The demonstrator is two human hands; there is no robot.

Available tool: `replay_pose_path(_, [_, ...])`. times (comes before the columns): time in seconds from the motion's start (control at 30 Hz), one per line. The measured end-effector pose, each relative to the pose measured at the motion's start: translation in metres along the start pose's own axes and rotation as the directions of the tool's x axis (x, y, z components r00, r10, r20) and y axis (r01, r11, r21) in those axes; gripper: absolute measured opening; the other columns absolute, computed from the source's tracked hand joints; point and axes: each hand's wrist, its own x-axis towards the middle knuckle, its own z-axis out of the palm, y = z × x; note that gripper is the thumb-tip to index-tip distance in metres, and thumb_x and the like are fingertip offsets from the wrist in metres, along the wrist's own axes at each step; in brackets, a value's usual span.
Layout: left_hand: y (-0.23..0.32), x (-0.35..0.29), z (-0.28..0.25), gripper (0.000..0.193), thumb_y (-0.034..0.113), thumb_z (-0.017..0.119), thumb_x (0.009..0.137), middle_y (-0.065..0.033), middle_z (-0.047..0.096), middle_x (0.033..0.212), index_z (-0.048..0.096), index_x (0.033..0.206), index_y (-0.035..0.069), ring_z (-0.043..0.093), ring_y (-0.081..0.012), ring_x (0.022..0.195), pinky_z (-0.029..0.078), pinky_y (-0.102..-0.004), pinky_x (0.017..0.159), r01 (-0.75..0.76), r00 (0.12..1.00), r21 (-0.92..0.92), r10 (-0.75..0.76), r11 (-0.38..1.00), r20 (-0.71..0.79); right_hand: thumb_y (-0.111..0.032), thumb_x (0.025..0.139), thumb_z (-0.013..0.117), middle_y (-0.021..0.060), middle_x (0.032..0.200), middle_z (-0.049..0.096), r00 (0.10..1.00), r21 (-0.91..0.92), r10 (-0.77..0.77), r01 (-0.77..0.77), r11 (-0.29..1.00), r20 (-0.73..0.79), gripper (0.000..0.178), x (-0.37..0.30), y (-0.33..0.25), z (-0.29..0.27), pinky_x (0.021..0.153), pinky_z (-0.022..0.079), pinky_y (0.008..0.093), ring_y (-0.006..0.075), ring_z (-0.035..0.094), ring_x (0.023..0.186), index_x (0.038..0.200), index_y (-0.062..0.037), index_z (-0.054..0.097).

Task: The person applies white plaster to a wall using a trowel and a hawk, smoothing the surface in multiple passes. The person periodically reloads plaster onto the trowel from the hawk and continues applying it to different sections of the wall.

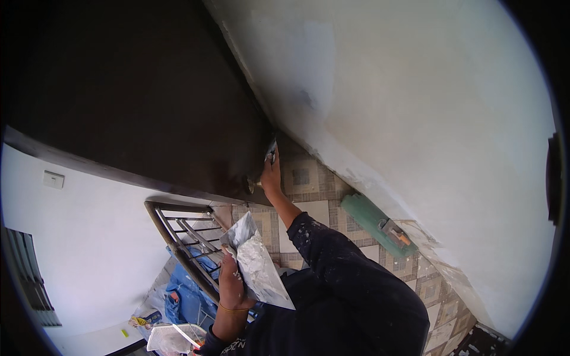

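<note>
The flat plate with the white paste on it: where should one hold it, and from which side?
I would grip the flat plate along its left long edge, coming from the person's left, where the left hand has it. White paste covers much of the face, so the edge should probably be cleaner.

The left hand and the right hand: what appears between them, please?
The head view shows the silvery plate, then patterned floor tiles, between the left hand and the right hand.

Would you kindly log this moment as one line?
left hand: holds board with white paste; right hand: holds scraper near wall; floor: patterned tiles
</note>
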Motion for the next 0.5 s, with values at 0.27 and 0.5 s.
replay_pose_path(0.27, [0.059, 0.074, 0.034, 0.046, 0.042, 0.038, 0.102, -0.0060, 0.065, 0.113, 0.052, 0.130, 0.009, 0.065, -0.0211, 0.098, 0.054, -0.0357, 0.086, 0.068, 0.975, -0.046, -0.056, 0.997, 0.214, -0.033, 0.102, 0.043, 0.0130, 0.135, 0.045, 0.898, 0.190, 0.303, -0.374, 0.908, 0.319, 0.052, -0.028, 0.026, 0.031, 0.103, 0.040, 0.0378, 0.0198, 0.041, 0.125, 0.144, -0.0033, 0.031])
replay_pose_path(0.5, [0.127, 0.165, 0.044, 0.046, 0.044, 0.038, 0.101, -0.0054, 0.064, 0.114, 0.051, 0.130, 0.009, 0.066, -0.0205, 0.098, 0.054, -0.0344, 0.086, -0.030, 0.933, -0.028, 0.038, 0.999, 0.357, -0.029, 0.101, 0.046, 0.0092, 0.124, 0.051, 0.875, 0.238, 0.441, -0.479, 0.845, 0.199, 0.043, 0.008, 0.023, -0.118, 0.096, 0.051, 0.0426, 0.0197, 0.055, 0.109, 0.133, -0.0009, 0.040])
